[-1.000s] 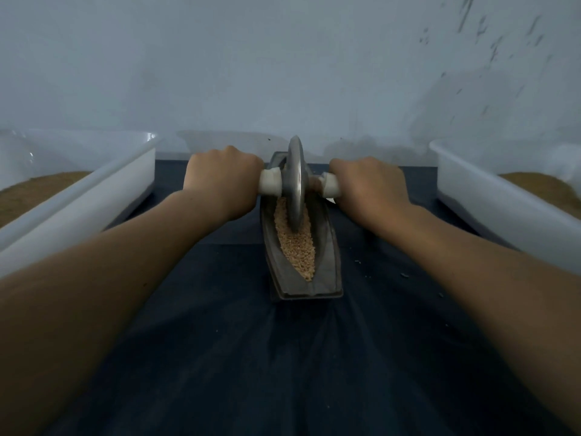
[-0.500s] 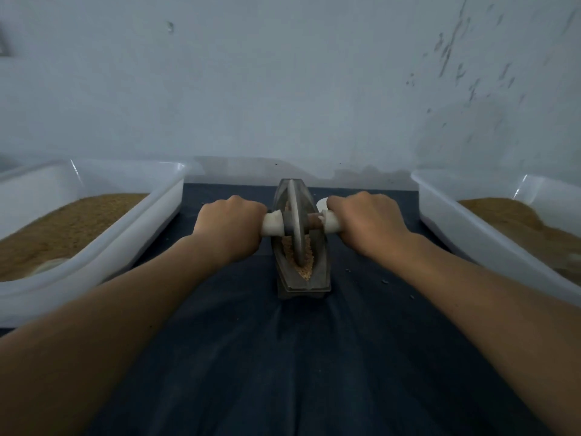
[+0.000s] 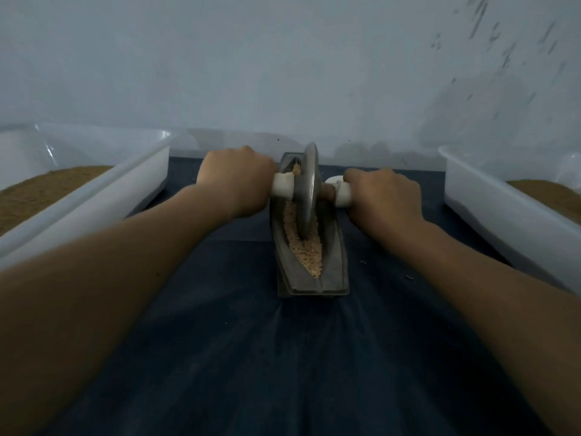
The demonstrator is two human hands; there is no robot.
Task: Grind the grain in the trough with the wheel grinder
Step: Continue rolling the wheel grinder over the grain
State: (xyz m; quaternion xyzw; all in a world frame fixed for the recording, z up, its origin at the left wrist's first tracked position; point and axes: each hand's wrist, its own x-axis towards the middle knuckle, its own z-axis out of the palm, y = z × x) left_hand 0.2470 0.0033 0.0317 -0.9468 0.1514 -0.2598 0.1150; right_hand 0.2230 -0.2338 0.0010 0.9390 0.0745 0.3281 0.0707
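A grey boat-shaped trough (image 3: 333,272) lies lengthwise on the dark cloth, holding pale crushed grain (image 3: 309,253). The metal wheel grinder (image 3: 309,190) stands upright in the trough, toward its far half, with a white handle on each side. My left hand (image 3: 237,180) is closed around the left handle. My right hand (image 3: 383,196) is closed around the right handle. Both arms reach forward on either side of the trough. The grain under the wheel is hidden.
A white tub (image 3: 103,196) with brown grain sits at the left, another white tub (image 3: 490,209) with brown grain at the right. A dark blue cloth (image 3: 283,357) covers the table. A pale wall rises right behind. A few loose grains lie right of the trough.
The wheel rolled toward the near end of the trough half a second ago and now stands back toward the far half. Both hands kept their grip throughout.
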